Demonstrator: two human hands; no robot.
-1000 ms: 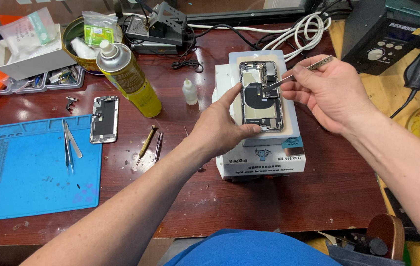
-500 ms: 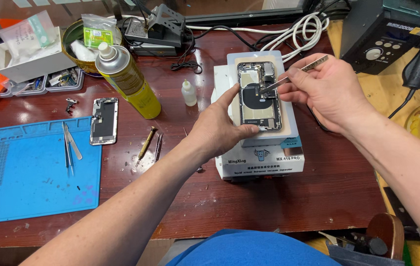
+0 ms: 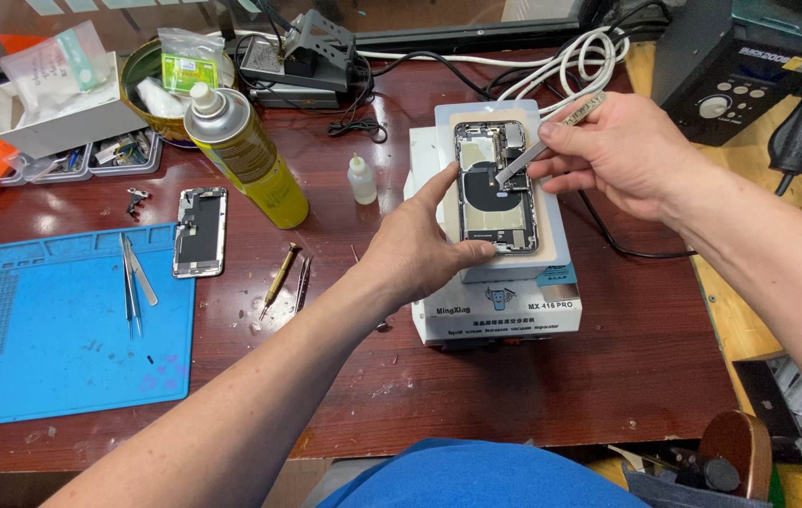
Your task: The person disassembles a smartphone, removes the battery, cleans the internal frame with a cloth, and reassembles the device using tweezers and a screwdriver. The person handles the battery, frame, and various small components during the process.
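Single head-worn view, looking steeply down and forward, close over a cluttered dark red wooden workbench (image 3: pixel 344 395).

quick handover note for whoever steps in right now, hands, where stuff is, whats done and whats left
Left hand: steadies the opened phone by its left and lower edges, on the white heating pad station.
Right hand: pinches metal tweezers, tip down inside the phone's upper half.
Nearby: detached phone screen lying left of the yellow spray can, spare tweezers on the blue mat, screwdriver and small dropper bottle on the table.
Done: phone is open, internals exposed.
Left: the tweezers work inside; screen not refitted.
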